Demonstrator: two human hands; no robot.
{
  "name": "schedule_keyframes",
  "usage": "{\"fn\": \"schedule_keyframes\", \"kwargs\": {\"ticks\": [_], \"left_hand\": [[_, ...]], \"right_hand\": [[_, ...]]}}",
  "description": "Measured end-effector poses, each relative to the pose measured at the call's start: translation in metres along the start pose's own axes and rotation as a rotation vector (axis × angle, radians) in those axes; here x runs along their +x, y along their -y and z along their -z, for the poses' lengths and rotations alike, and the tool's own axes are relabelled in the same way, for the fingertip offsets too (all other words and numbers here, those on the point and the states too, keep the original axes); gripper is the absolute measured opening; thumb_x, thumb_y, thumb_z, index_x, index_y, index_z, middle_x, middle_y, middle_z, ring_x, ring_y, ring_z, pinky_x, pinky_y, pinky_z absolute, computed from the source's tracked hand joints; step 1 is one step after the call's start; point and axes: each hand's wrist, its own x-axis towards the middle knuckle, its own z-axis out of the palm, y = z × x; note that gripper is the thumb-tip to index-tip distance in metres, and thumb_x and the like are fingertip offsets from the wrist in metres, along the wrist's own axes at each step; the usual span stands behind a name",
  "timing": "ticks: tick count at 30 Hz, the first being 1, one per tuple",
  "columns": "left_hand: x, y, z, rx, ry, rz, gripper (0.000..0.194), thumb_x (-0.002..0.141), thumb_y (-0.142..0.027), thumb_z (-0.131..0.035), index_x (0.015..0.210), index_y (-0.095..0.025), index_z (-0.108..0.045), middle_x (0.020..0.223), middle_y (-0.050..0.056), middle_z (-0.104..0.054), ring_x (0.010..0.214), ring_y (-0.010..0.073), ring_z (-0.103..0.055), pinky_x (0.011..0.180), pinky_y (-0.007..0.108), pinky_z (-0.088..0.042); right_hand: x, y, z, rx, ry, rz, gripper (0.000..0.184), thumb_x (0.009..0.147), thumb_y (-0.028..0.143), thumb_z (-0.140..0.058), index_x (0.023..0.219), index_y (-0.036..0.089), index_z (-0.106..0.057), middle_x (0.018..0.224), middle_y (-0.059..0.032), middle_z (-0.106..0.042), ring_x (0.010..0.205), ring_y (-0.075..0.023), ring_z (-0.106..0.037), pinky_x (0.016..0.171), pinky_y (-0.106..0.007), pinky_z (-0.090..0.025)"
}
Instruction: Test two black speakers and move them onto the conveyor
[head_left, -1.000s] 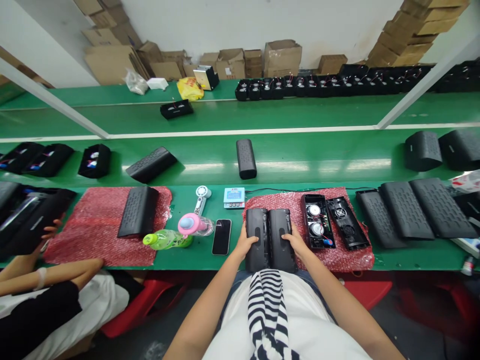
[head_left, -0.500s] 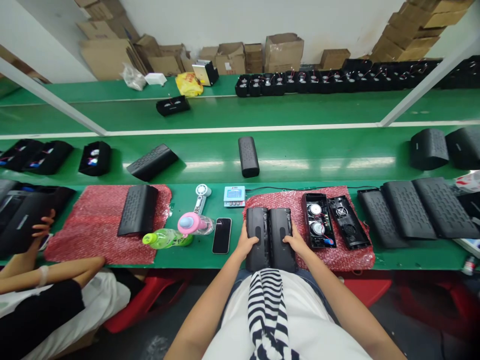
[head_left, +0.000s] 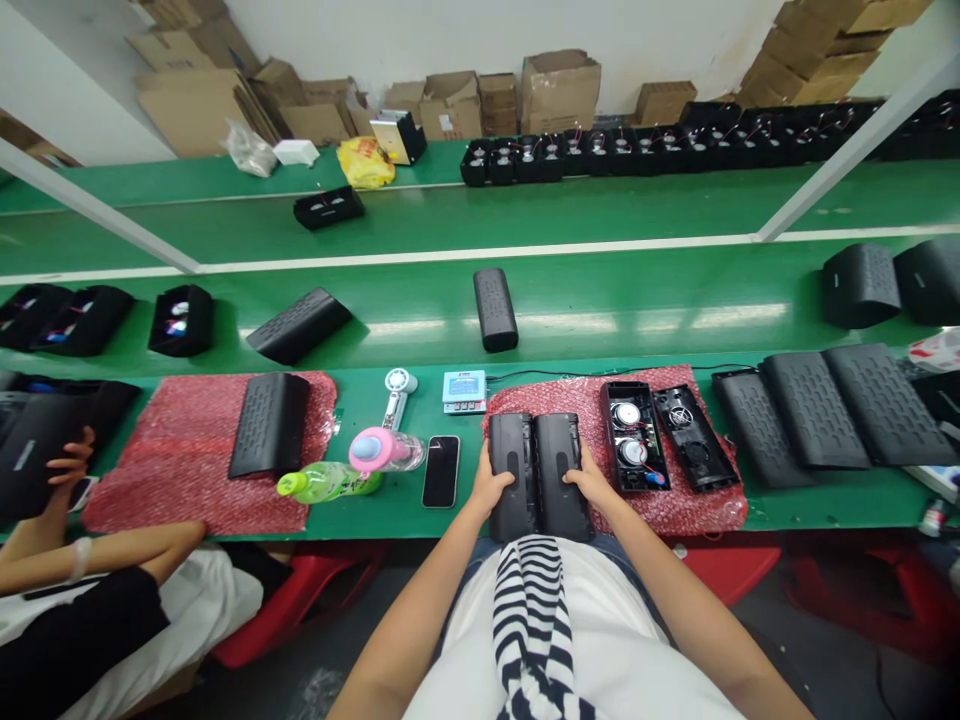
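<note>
At the frame's lower centre, the left hand gripped one black casing; the right hand gripped a second casing just beside it.

Room runs along the green belt right of the middle speaker; nearer, the phone obstructs the left hand leftward, the opened case the right hand rightward.

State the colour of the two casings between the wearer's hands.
Both the left casing and the right casing are black, shown best in the head view.
</note>
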Motion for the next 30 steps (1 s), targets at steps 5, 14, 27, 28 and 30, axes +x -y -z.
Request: {"fn": "schedule_keyframes", "kwargs": {"ticks": [5,14,27,28,30], "left_hand": [[0.0025,-0.0051,-0.0032,0.039,-0.044,0.007,0.097,0.054,-0.012,-0.061,0.142,-0.024,-0.023,0.139,0.007,-0.042,0.117,0.0231,-0.048,0.096,0.034,-0.043],[-0.0002,-0.0078,-0.0027,0.007,-0.018,0.014,0.098,0.055,-0.012,-0.062,0.143,-0.024,-0.021,0.133,0.007,-0.049,0.113,0.023,-0.051,0.096,0.036,-0.043],[-0.0024,-0.0074,-0.0001,-0.024,0.013,-0.011,0.093,0.057,-0.014,-0.064,0.141,-0.026,-0.026,0.136,0.006,-0.046,0.118,0.023,-0.048,0.1,0.036,-0.04],[-0.0025,-0.0065,0.0005,-0.024,0.021,-0.015,0.092,0.058,-0.015,-0.065,0.141,-0.026,-0.026,0.136,0.006,-0.046,0.119,0.0229,-0.048,0.101,0.037,-0.039],[-0.0033,-0.0039,0.001,-0.001,0.024,-0.029,0.091,0.06,-0.016,-0.064,0.141,-0.026,-0.025,0.137,0.006,-0.045,0.123,0.0229,-0.044,0.105,0.038,-0.036]], "right_hand": [[0.0023,-0.0031,0.004,0.126,0.031,-0.004,0.088,0.052,0.021,-0.051,0.138,0.029,-0.033,0.129,0.0014,-0.051,0.112,-0.0259,-0.049,0.089,-0.039,-0.048],[0.0004,0.0013,0.006,0.092,0.074,0.028,0.087,0.052,0.018,-0.052,0.137,0.028,-0.035,0.127,0.001,-0.053,0.112,-0.0247,-0.05,0.098,-0.042,-0.042],[-0.0006,0.0016,0.008,0.057,0.114,0.052,0.088,0.051,0.017,-0.051,0.136,0.027,-0.036,0.127,0.0005,-0.052,0.114,-0.0244,-0.047,0.095,-0.038,-0.043],[-0.0014,0.0019,0.0084,0.051,0.126,0.056,0.089,0.05,0.017,-0.051,0.137,0.027,-0.035,0.129,0.0003,-0.051,0.114,-0.0245,-0.047,0.094,-0.037,-0.043],[-0.0034,0.0021,0.009,0.038,0.138,0.065,0.091,0.05,0.016,-0.053,0.138,0.027,-0.034,0.132,-0.0002,-0.049,0.114,-0.0241,-0.047,0.093,-0.036,-0.044]]}}
